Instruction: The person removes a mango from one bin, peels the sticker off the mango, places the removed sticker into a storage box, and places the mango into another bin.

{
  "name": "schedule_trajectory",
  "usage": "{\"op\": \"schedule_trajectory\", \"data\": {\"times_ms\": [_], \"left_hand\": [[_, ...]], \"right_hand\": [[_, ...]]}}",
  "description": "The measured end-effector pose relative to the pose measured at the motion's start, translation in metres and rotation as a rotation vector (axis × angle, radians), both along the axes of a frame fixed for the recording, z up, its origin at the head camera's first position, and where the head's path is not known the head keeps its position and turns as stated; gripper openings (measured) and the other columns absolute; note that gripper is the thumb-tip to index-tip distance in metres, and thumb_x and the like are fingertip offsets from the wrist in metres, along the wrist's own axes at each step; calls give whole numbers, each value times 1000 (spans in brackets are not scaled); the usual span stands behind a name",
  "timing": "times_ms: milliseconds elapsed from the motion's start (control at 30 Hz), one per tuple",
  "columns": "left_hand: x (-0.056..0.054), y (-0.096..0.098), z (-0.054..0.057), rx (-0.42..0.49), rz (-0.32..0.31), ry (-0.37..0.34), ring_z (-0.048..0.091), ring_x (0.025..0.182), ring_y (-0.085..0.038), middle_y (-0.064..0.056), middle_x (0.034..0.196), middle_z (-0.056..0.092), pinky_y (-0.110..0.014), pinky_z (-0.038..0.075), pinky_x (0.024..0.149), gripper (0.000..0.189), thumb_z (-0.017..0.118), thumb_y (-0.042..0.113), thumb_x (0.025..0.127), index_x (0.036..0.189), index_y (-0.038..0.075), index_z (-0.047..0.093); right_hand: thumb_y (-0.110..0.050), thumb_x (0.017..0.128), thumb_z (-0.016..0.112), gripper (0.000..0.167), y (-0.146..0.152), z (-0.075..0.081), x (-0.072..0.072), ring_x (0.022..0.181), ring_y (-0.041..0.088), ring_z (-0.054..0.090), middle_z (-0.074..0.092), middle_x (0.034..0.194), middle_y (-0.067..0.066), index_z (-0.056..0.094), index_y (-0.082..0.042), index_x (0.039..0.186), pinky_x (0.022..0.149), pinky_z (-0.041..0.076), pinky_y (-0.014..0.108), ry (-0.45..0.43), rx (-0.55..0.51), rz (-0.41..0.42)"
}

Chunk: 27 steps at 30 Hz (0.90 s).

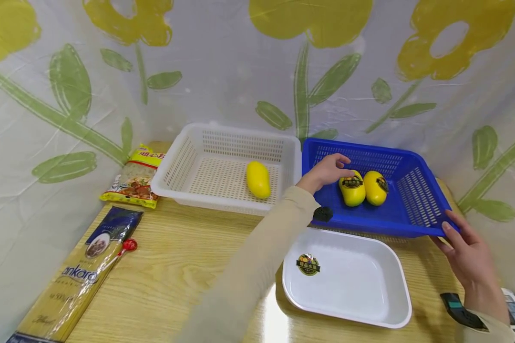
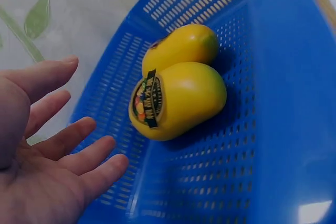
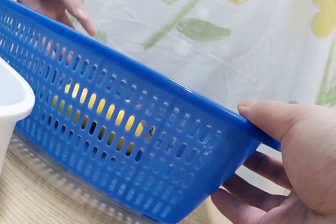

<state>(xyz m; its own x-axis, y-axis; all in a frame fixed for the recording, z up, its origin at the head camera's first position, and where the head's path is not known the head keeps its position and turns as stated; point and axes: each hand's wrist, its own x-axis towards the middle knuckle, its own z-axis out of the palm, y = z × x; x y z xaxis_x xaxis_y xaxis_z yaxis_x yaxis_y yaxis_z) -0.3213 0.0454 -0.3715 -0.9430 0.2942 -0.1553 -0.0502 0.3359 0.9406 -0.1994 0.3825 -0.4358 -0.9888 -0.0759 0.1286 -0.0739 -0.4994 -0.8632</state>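
Observation:
Two yellow mangoes lie side by side in a blue plastic basket (image 1: 371, 224), the left mango (image 1: 353, 194) and the right mango (image 1: 375, 190) each bearing a dark label. Over the basket's left part is my left hand (image 1: 329, 169), fingers spread and nothing held, as the left wrist view (image 2: 63, 150) shows. Its fingertips overlap the left mango's top in the head view. My right hand (image 1: 472, 250) grips the basket's front right corner, thumb (image 3: 268, 116) on the rim and fingers beneath. The basket appears tilted in the right wrist view.
A white basket (image 1: 223, 202) with one yellow mango (image 1: 258, 180) stands left of the blue one. In front sits a white tray (image 1: 356, 286) with a label inside. Further left are a noodle packet (image 1: 133, 178), a spaghetti pack (image 1: 75, 281) and a red spoon (image 1: 129, 245).

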Motion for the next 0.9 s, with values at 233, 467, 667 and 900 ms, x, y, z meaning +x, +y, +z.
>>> {"op": "schedule_trajectory", "data": {"times_ms": [233,467,667,900], "left_hand": [[-6,12,-13,1,121,-37,54,108,-21,-7,131,55,-37,47,93,40,72,23,91,128,14,61],[-6,14,-18,28,121,-69,54,110,-23,-8,132,55,-39,46,95,38,72,22,91,126,14,63],[-7,12,-18,20,102,-71,52,119,-25,-9,136,52,-41,44,100,41,72,21,91,130,13,62],[-11,12,-16,34,81,-82,50,121,-26,-11,139,50,-42,43,101,41,71,19,92,131,13,62]], "right_hand": [[10,100,38,42,1,0,-1,101,18,68,63,121,5,56,-2,135,78,57,32,-1,-16,12],[11,99,41,40,0,1,0,99,21,69,64,118,7,59,-1,132,77,58,34,-35,-64,-9],[10,98,43,40,-1,2,1,98,21,69,63,119,7,59,-2,133,78,57,34,-46,-41,-19],[7,98,46,40,-1,5,0,99,17,68,60,120,4,58,-6,135,78,57,32,-92,-1,-40]]}}
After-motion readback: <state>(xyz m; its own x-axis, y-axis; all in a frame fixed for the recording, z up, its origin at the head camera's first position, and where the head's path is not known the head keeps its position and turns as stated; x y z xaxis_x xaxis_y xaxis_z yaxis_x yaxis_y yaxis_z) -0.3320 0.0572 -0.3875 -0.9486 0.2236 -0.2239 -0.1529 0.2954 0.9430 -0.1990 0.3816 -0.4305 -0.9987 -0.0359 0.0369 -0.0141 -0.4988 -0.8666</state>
